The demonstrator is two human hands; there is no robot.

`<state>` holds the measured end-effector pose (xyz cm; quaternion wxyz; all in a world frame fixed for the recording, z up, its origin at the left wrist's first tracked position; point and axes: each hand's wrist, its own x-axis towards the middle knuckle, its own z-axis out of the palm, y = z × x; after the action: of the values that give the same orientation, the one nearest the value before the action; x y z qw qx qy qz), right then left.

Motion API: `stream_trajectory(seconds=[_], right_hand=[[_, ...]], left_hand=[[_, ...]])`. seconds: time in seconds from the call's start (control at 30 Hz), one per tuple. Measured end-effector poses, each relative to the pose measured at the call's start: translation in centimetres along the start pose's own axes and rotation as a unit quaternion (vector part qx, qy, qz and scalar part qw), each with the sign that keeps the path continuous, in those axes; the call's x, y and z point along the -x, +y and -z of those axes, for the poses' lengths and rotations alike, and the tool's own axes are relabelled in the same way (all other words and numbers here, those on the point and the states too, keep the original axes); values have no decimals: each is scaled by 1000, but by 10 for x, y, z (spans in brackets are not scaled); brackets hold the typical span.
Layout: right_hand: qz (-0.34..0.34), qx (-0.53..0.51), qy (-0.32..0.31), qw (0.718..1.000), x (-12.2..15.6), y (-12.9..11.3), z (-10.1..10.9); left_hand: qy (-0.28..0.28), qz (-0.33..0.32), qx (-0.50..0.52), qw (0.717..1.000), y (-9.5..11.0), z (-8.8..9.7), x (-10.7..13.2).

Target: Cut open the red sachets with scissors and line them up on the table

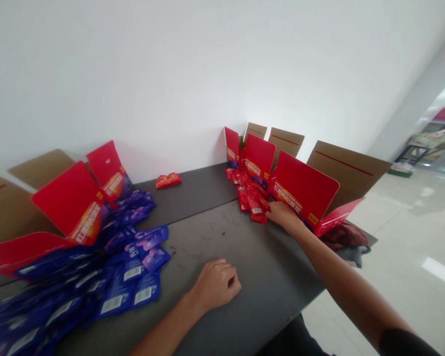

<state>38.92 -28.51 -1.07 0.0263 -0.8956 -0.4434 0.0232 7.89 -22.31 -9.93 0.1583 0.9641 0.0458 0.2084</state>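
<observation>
My right hand (284, 216) lies with its fingers on a heap of small red sachets (252, 198), against the front of an open red-and-cardboard display box (304, 190). I cannot tell whether it grips any sachet. My left hand (217, 286) rests curled on the dark table top (222, 242), holding nothing, just right of a large spread of blue sachets (133, 269). Those spill from another open display box (68, 198) at the left. A small pair of red sachets (168, 181) lies alone near the wall.
A second red display box (258, 160) stands behind the red heap, against the white wall (170, 74). Dark cloth (343, 236) lies bunched past the table's right edge. A pale tiled floor (404, 257) stretches to the right, with a stand of goods (426, 141) far off.
</observation>
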Motion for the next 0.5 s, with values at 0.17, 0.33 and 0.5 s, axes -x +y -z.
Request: stream_trajectory(seconds=[0.17, 0.33, 0.5], right_hand=[[-23, 13, 40, 999, 9, -1, 15], [-1, -12, 127, 992, 33, -3, 43], [153, -189, 206, 948, 54, -40, 57]], left_hand=[[-12, 58, 134, 989, 3, 5, -2], [6, 137, 247, 959, 1, 14, -7], [60, 250, 389, 885, -15, 19, -14]])
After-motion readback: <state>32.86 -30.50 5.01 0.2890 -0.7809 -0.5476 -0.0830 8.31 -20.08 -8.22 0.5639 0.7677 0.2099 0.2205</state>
